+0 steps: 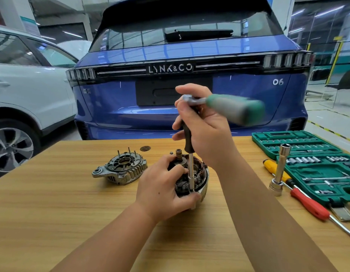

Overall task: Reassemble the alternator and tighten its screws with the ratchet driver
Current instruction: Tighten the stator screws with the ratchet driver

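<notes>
Beside alternator (191, 177), detached housing (121, 169) left, socket case (315, 165) right

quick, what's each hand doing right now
Left hand: grips the alternator body, steadying it on the table.
Right hand: grips the ratchet driver, standing upright on the alternator.

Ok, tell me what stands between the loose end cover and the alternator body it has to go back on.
The driver stands upright on the alternator body, gripped by the right hand, and the left hand holds the body's near side. Both occupy the top where the end cover, lying to the left on the table, must seat.
</notes>
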`<state>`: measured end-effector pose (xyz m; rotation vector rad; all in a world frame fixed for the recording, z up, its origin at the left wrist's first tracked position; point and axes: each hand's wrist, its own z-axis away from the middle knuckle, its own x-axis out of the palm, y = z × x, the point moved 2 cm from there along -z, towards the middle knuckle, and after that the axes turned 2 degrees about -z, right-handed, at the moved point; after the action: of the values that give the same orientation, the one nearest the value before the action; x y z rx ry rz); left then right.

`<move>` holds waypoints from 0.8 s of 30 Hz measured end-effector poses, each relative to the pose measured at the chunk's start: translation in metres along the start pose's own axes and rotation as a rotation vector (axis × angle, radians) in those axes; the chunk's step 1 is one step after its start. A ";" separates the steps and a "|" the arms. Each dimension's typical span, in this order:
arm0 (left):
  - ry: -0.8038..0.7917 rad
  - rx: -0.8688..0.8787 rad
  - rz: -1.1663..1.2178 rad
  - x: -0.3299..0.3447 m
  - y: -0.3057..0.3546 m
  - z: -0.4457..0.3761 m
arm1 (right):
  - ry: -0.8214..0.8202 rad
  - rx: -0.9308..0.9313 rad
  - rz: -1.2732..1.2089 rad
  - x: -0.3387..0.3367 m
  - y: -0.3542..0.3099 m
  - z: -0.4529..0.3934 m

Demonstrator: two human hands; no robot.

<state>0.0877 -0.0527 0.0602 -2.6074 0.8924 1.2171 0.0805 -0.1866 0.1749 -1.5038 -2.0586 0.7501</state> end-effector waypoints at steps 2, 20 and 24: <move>-0.004 0.006 -0.002 0.000 0.000 0.000 | -0.048 -0.003 0.009 0.000 -0.002 0.001; 0.035 0.030 0.007 0.002 -0.003 0.000 | 0.219 0.220 -0.152 -0.005 -0.009 -0.005; 0.031 0.035 0.011 0.001 -0.002 0.000 | 0.176 0.461 -0.456 -0.009 -0.007 -0.010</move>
<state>0.0899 -0.0516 0.0592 -2.6046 0.9262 1.1560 0.0853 -0.1954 0.1866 -0.7814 -1.8330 0.8001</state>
